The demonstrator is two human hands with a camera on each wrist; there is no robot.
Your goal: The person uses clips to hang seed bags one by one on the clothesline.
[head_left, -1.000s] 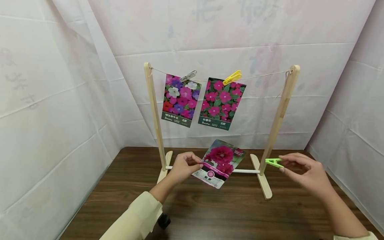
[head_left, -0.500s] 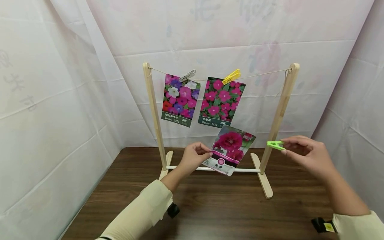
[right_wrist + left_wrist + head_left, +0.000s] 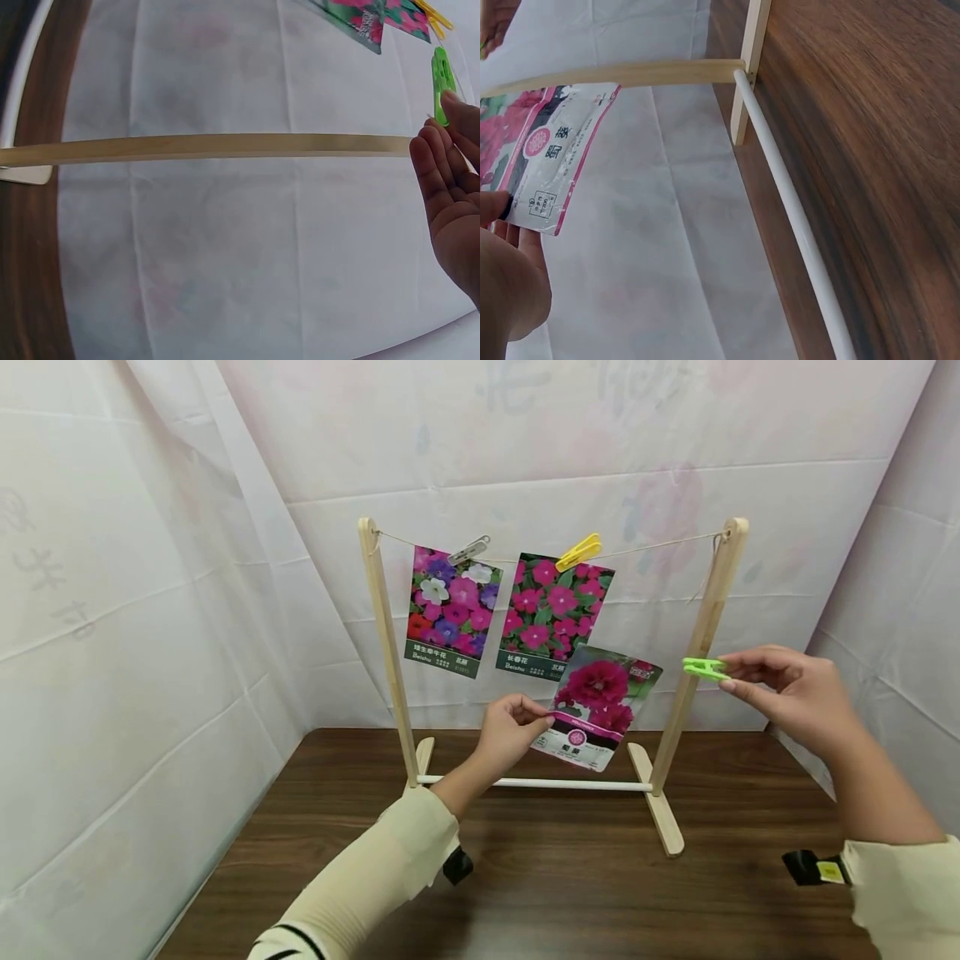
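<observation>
My left hand [image 3: 510, 731] pinches the left edge of a seed packet [image 3: 600, 702] with dark pink flowers and a white lower end. The packet is tilted and overlaps the lower corner of a hanging flower card [image 3: 558, 610] in the head view. Between thumb and fingers, my right hand [image 3: 795, 697] holds a green clothespin [image 3: 703, 669] in front of the right wooden post. A yellow clothespin [image 3: 579, 553] fixes that pink-flower card to a string, and a grey clothespin [image 3: 468, 551] fixes a mixed-colour flower card [image 3: 453, 610] to its left.
Two wooden posts, left [image 3: 390, 652] and right [image 3: 697, 652], carry the string [image 3: 660, 547] between their tops. A white rod [image 3: 570, 784] joins them low down, above a dark wooden table [image 3: 525, 877]. White cloth [image 3: 300, 443] surrounds the table's back and sides.
Both hands have risen. The left one has carried the seed packet up and to the right, and the right one has lifted the green clothespin higher along the right post.
</observation>
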